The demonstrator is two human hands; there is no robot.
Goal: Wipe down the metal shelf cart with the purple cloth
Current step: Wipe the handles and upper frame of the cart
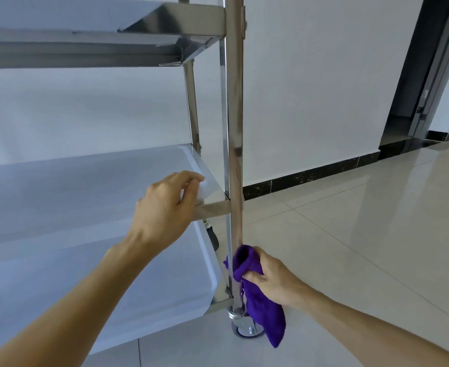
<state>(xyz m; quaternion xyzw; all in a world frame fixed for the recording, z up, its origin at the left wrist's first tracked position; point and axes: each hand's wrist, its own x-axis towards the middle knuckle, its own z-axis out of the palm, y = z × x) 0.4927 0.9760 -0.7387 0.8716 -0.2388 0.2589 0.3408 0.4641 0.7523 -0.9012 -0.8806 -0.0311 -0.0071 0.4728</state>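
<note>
The right hand (pixel 273 279) is clenched around the bunched purple microfibre cloth (pixel 258 295), pressing it against the lower stretch of the shiny round steel corner post (pixel 235 154) of the metal shelf cart (pixel 212 209), just above the swivel caster wheel (pixel 246 328); the cloth's loose tail hangs down beside the wheel. The left hand (pixel 165 207) grasps the rim of the middle steel shelf tray (pixel 85 186), its fingers (pixel 191 181) curled over the edge to steady the cart. To do this stroke well, I would wrap the cloth fully around the post and slide along its length with even pressure, keeping the brace firm so the wheels cannot roll. Both visible shelf trays, middle and bottom (pixel 138 287), appear to hold nothing.
</note>
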